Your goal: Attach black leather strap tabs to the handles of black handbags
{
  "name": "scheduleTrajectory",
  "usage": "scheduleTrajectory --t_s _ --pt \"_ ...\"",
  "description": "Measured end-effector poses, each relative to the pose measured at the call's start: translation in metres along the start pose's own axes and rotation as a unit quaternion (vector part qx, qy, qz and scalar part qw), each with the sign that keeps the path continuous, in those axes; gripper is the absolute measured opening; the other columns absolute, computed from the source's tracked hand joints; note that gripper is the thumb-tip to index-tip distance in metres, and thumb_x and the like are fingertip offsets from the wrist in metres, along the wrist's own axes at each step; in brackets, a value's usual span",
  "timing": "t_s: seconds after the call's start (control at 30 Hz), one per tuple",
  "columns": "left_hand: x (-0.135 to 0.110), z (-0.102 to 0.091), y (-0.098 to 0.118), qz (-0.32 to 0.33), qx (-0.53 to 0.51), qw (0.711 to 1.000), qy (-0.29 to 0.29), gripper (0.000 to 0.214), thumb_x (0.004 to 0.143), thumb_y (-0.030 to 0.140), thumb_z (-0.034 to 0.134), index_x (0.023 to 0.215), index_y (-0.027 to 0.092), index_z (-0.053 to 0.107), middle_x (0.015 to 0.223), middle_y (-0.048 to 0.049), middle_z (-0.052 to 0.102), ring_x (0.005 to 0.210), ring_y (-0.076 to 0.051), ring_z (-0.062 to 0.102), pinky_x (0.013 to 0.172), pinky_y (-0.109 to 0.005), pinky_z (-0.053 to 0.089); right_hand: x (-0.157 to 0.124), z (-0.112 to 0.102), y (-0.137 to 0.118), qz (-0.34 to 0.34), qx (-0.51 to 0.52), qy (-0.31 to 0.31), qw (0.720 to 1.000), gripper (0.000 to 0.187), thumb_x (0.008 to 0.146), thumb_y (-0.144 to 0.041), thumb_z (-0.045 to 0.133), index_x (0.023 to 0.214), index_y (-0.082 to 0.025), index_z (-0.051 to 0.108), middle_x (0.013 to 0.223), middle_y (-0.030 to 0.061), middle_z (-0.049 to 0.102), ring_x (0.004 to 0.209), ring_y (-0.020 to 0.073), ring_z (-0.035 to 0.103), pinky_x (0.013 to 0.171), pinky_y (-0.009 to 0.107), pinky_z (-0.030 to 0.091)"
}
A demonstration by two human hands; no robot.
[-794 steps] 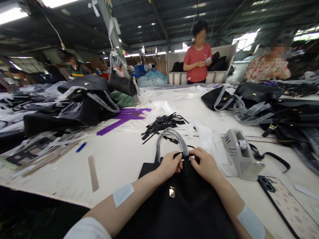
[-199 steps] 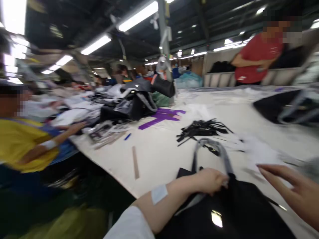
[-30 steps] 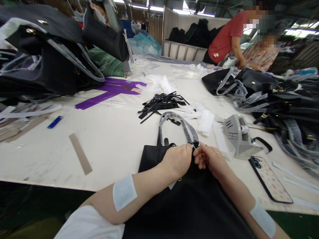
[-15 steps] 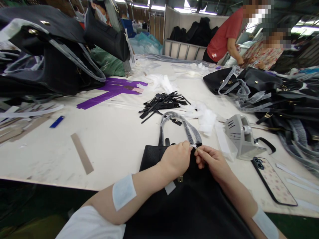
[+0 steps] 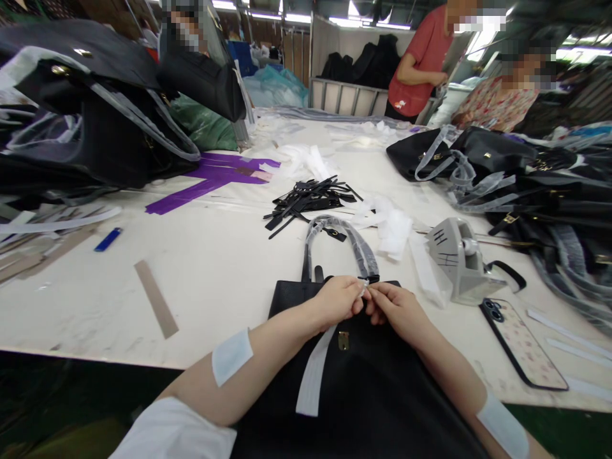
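Observation:
A black handbag lies on the white table in front of me, its plastic-wrapped handle pointing away. My left hand and my right hand meet at the bag's top edge, where the handle joins. Both are closed in a pinch on a white strip whose long end trails down over the bag front beside a small gold clasp.
A grey tape dispenser and a phone lie to the right. Black straps, white wrapping pieces, a brown strip and a blue lighter lie on the table. Heaps of black bags flank both sides. Other people stand at the far end.
The white strip now hangs much longer over the bag front. My hands have shifted slightly toward me along the bag's top edge.

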State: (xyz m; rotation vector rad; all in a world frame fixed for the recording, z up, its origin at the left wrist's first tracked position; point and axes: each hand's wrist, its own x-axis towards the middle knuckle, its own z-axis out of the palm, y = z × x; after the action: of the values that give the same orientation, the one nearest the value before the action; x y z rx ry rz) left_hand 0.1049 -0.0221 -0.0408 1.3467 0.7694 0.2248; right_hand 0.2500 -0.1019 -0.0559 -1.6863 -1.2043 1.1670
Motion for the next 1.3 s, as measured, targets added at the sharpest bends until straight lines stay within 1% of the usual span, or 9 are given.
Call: scheduleTrajectory --t_s 0.1,0.2,0.3,0.4,0.53,0.67,0.83,1.0,1.3 --pt "-0.001 -0.001 0.003 -0.044 -0.104 0.993 -0.044 0.028 0.087 0.03 0.04 0.085 0.012 0.062 0.05 0.0047 0.048 0.033 -0.005 0.029 0.037 -0.02 0.019 0.0 -0.001 -0.001 0.003 0.011 0.002 1.0 0.033 0.085 -0.05 0.051 0.078 -0.018 0.06 0.062 -0.0008 0.06 0.046 0.0111 0.056 0.044 0.022 0.043" --pt "0.001 -0.003 0.003 -0.045 -0.12 0.991 -0.035 0.037 0.088 0.036 0.039 0.086 0.01 0.065 0.05 0.0036 0.048 0.033 -0.005 0.03 0.037 -0.021 0.018 -0.003 -0.006 -0.003 -0.004 -0.003 0.026 1.0 0.032 0.085 -0.049 0.052 0.078 -0.018 0.06 0.063 -0.0003 0.061 0.048 0.0115 0.057 0.047 0.022 0.043" --pt "0.004 -0.004 -0.002 -0.013 -0.065 0.998 0.019 0.04 0.088 0.042 0.04 0.081 0.011 0.065 0.048 0.0045 0.046 0.036 -0.005 0.028 0.041 -0.02 0.019 -0.005 -0.012 -0.006 -0.003 0.02 0.039 0.999 0.032 0.084 -0.049 0.055 0.076 -0.018 0.06 0.059 -0.0006 0.059 0.046 0.011 0.054 0.046 0.022 0.041" --pt "0.006 -0.004 -0.006 0.041 0.019 0.997 0.068 0.034 0.084 0.042 0.051 0.074 0.012 0.064 0.05 0.0035 0.05 0.043 -0.006 0.036 0.046 -0.02 0.027 -0.006 -0.015 -0.01 0.015 0.111 0.033 0.993 0.033 0.08 -0.05 0.06 0.073 -0.018 0.06 0.053 -0.0021 0.055 0.04 0.0092 0.048 0.04 0.02 0.035" --pt "0.002 -0.004 -0.005 0.116 0.145 0.978 0.092 0.026 0.084 0.038 0.054 0.088 0.016 0.068 0.066 -0.0009 0.065 0.062 -0.013 0.056 0.062 -0.022 0.042 -0.005 -0.015 -0.014 0.02 0.175 0.041 0.983 0.032 0.077 -0.049 0.064 0.071 -0.017 0.059 0.05 -0.0033 0.053 0.037 0.0076 0.043 0.038 0.019 0.031" --pt "-0.005 0.0 -0.003 0.176 0.305 0.928 0.125 0.026 0.088 0.036 0.048 0.092 0.02 0.068 0.083 -0.0034 0.07 0.07 -0.017 0.061 0.068 -0.026 0.044 -0.006 -0.014 -0.018 0.007 0.122 0.05 0.991 0.033 0.078 -0.05 0.062 0.072 -0.017 0.06 0.051 -0.0025 0.054 0.037 0.0086 0.045 0.038 0.02 0.032" --pt "-0.008 0.006 -0.006 0.179 0.4 0.886 0.153 0.025 0.09 0.034 0.044 0.093 0.019 0.064 0.088 -0.0068 0.07 0.081 -0.022 0.064 0.072 -0.031 0.045 -0.011 -0.01 -0.025 -0.018 -0.024 0.064 0.997 0.028 0.085 -0.044 0.053 0.077 -0.018 0.061 0.054 -0.0023 0.057 0.039 0.01 0.051 0.042 0.021 0.037" --pt "-0.004 0.005 -0.011 0.172 0.373 0.894 0.176 0.022 0.089 0.034 0.045 0.091 0.019 0.062 0.087 -0.0055 0.07 0.081 -0.022 0.065 0.073 -0.031 0.047 -0.017 -0.005 -0.026 -0.012 -0.12 0.059 0.991 0.024 0.087 -0.038 0.048 0.082 -0.019 0.063 0.054 -0.0033 0.058 0.04 0.0107 0.054 0.044 0.021 0.04" --pt "-0.003 0.004 -0.009 0.187 0.36 0.899 0.167 0.021 0.087 0.031 0.046 0.088 0.02 0.064 0.083 -0.0038 0.07 0.076 -0.019 0.064 0.068 -0.028 0.045 -0.017 -0.005 -0.012 0.021 -0.092 0.057 0.994 0.027 0.088 -0.04 0.047 0.086 -0.017 0.062 0.055 -0.0032 0.059 0.041 0.0104 0.054 0.043 0.02 0.039"
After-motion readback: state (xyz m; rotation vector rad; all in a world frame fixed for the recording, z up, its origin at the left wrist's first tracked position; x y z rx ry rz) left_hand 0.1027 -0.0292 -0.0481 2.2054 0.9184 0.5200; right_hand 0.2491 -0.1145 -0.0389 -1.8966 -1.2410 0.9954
